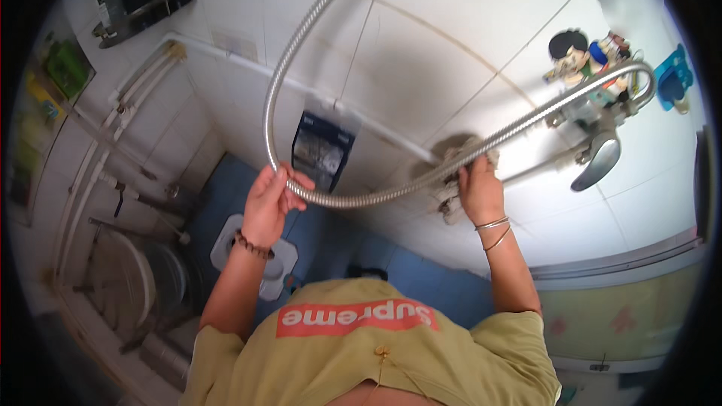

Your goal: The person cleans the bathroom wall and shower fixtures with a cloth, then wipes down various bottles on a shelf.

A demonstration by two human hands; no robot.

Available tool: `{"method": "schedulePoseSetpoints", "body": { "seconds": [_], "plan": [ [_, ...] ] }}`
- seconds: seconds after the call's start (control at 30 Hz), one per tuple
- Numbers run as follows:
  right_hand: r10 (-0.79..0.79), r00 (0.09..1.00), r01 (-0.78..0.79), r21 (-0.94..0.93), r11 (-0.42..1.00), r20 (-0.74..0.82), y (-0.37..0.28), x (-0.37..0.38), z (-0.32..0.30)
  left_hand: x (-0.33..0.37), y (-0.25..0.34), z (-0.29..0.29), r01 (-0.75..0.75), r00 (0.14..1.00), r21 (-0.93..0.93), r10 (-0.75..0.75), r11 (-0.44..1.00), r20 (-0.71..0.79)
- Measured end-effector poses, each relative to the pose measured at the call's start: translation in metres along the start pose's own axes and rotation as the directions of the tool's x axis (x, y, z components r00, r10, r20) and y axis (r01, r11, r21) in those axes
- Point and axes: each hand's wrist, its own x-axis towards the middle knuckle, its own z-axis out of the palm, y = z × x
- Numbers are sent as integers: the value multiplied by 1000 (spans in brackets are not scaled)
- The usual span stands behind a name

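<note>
A silvery flexible shower hose (272, 105) loops down from the top of the view, bends below the middle and runs up right to the wall tap. At the bottom of the bend, my left hand (268, 203) is closed on it, thumb and fingers pinching the hose. My right hand (481, 192) grips a crumpled, dirty beige cloth (451, 210) farther along. Both the cloth and that hand's fingers are against the hose. Part of the cloth is hidden behind the hose, and the fingertips are partly covered.
A mixer tap with a metal lever (598, 162) juts from the tiled wall at right, near cartoon figures (579, 56) and a blue holder (674, 79). A dark blue packet (325, 146) hangs below a white pipe. Lower left are a squat toilet (280, 259) and a rack (124, 256).
</note>
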Motion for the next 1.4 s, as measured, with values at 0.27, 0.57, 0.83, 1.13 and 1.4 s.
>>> {"method": "schedulePoseSetpoints", "body": {
  "seconds": [0.27,0.57,0.83,1.13,1.4],
  "plan": [
    [-249,860,375,-221,900,446,-1,36,-17,-22,-5,-7,71,995,57,-67,996,-75],
    [-103,953,174,-234,957,285,-9,7,-6,-37,18,12,-42,999,77,41,996,15],
    [142,822,-437,450,779,552,7,0,51,-43,16,15,-23,996,40,27,999,-80],
    [-206,876,350,-280,894,435,25,30,16,-71,31,23,40,999,143,-35,989,-35],
    [-216,935,262,-138,955,282,7,26,8,-35,6,10,-11,1000,43,10,999,13]
  ]
}}
